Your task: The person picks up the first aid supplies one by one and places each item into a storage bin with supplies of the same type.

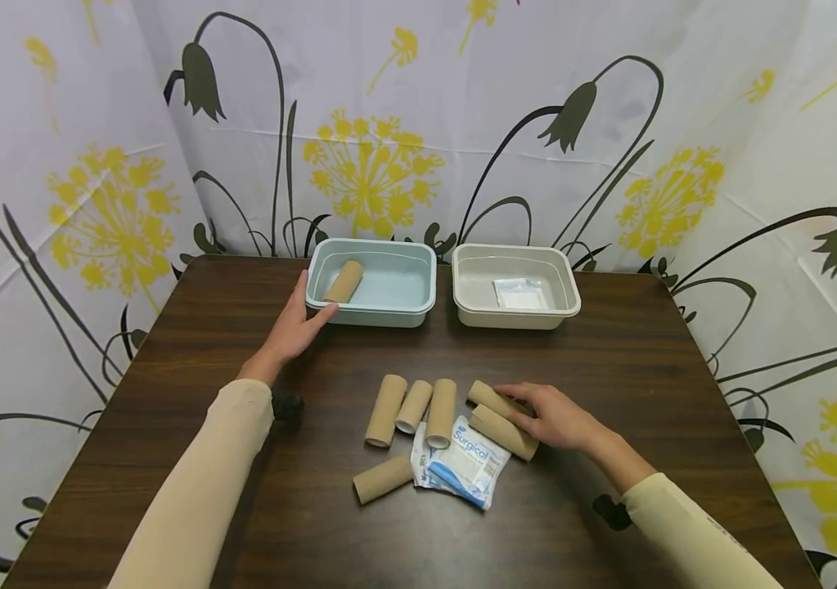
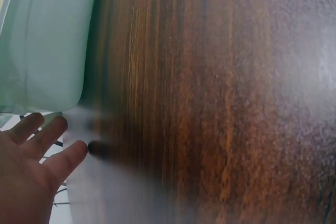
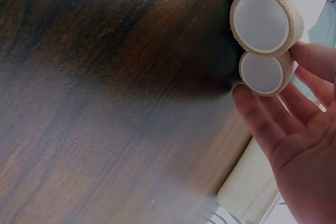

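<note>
My left hand (image 1: 291, 331) rests at the front left corner of a light blue bin (image 1: 389, 317), its thumb by the rim and its fingers along the side. In the left wrist view those fingers are loosely spread. One tan bandage roll (image 1: 344, 282) leans inside this bin. My right hand (image 1: 554, 415) is over two tan rolls side by side, pinching the farther bandage roll (image 3: 261, 73); the thumb touches near where it meets the nearer roll (image 3: 262, 22). White-and-blue packets marked "Surgical" (image 1: 465, 460) lie partly beneath the nearer roll.
Several more tan rolls (image 1: 386, 411) lie left of and on the packets. A beige bin (image 1: 514, 319) stands right of the blue one with a white packet (image 1: 519, 294) inside. The dark wooden table (image 1: 300, 507) backs onto a flowered curtain (image 1: 418, 106).
</note>
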`<control>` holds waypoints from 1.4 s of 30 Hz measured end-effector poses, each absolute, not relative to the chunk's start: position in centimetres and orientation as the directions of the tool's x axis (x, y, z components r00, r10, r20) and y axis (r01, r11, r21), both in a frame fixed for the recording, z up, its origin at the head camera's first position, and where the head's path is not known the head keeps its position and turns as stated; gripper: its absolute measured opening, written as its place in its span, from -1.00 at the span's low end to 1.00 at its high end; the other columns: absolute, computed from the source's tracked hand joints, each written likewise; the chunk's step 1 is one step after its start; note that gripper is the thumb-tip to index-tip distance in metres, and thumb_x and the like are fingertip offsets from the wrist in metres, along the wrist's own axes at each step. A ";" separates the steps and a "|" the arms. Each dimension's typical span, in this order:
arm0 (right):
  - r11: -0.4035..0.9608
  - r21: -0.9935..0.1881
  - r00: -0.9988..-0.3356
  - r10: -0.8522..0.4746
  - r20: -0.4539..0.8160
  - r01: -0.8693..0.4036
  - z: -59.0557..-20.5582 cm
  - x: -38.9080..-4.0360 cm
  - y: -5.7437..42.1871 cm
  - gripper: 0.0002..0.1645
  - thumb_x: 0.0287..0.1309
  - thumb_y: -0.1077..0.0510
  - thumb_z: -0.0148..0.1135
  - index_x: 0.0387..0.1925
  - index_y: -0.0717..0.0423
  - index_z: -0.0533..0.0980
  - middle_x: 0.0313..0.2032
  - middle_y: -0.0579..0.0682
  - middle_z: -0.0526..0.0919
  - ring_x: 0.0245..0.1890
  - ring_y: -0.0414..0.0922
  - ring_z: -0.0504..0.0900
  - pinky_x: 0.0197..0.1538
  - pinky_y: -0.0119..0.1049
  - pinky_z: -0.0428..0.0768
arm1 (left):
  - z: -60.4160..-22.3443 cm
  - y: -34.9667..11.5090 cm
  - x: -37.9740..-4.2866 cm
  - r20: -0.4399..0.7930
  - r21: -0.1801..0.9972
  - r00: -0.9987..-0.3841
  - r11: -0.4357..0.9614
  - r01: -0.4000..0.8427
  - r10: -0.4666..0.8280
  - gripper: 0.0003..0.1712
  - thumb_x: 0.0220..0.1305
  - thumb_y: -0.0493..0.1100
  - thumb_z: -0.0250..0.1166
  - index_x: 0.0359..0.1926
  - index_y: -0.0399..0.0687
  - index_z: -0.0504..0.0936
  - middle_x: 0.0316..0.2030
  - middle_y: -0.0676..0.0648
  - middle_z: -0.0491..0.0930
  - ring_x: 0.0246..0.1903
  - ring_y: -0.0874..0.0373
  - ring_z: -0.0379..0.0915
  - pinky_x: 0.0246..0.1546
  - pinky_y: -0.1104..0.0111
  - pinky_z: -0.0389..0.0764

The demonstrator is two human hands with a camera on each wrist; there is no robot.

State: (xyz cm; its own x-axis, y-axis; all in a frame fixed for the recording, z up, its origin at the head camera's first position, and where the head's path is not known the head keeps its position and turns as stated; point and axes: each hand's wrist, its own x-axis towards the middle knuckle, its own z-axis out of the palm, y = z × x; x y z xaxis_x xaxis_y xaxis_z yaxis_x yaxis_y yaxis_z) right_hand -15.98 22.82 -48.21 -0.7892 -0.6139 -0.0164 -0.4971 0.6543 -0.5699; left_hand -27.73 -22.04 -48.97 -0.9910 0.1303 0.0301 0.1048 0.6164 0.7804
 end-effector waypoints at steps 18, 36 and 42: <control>0.653 -0.607 -0.828 -0.561 0.014 -0.453 -47.3 -16.8 22.8 -0.49 0.27 0.26 0.21 0.26 0.19 0.47 0.14 0.09 0.58 0.04 0.05 0.60 -0.01 -0.04 0.59 | -49.1 -22.5 -27.9 0.011 0.736 -0.989 0.668 0.110 0.150 0.06 0.42 0.32 0.02 0.54 0.14 -0.51 0.54 -0.14 -0.33 0.48 -0.19 -0.26 0.35 -0.17 -0.09; 0.560 -0.780 -0.919 -0.391 0.048 -0.279 -43.7 -21.8 15.9 -0.48 0.25 0.27 0.23 0.24 0.22 0.47 -0.01 0.19 0.65 -0.08 0.03 0.66 -0.14 -0.14 0.62 | -49.1 -22.6 -28.0 -0.001 0.719 -0.987 0.686 0.110 0.159 0.06 0.41 0.34 -0.01 0.53 0.16 -0.53 0.54 -0.13 -0.34 0.48 -0.19 -0.25 0.34 -0.19 -0.07; 0.462 -0.882 -0.953 -0.297 -0.053 -0.095 -42.7 -24.7 12.4 -0.45 0.29 0.27 0.19 0.30 0.21 0.41 0.07 0.27 0.58 -0.02 0.11 0.62 -0.16 0.01 0.64 | -49.1 -22.6 -27.9 -0.007 0.718 -0.987 0.688 0.106 0.160 0.06 0.41 0.35 -0.02 0.53 0.16 -0.53 0.54 -0.13 -0.33 0.48 -0.21 -0.24 0.33 -0.20 -0.07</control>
State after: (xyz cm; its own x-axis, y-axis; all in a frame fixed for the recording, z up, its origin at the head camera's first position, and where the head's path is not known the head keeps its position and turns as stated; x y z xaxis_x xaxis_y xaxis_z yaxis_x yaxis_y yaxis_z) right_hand -24.68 12.44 -42.68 -0.9534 -0.2969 -0.0531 -0.0947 0.4619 -0.8818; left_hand -27.95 -22.56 -49.09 -0.9871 0.1601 -0.0072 0.1064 0.6883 0.7176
